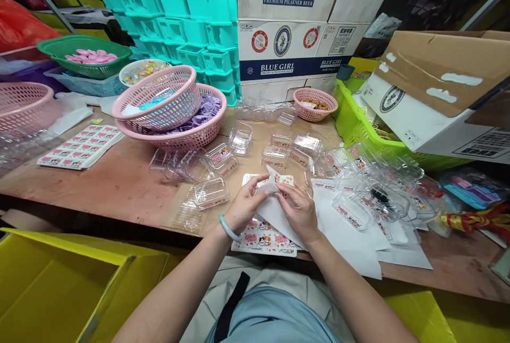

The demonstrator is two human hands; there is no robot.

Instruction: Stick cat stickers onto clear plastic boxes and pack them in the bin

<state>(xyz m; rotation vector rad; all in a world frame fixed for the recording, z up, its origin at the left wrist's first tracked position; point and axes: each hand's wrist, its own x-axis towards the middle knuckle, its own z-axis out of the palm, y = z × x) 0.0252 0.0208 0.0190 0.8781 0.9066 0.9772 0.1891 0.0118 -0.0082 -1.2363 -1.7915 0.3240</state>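
Note:
My left hand (244, 206), with a pale green bangle at the wrist, pinches the top edge of a white sticker backing sheet (274, 214). My right hand (298, 210) grips the same sheet from the right, fingers curled at its upper corner where a small sticker (283, 178) peels up. Under the hands lies a printed cat sticker sheet (265, 239) on the wooden table (119, 183). Several small clear plastic boxes (211, 193) stand just left of and beyond the hands.
Stacked pink baskets (167, 104) sit at left, a small pink basket (314, 104) at back, a green basket (354, 120) and cardboard boxes (434, 93) at right. More sticker sheets (82, 146) lie far left. Teal crates (187, 14) and a beer carton (295, 24) stand behind. Yellow bins (59, 284) sit below.

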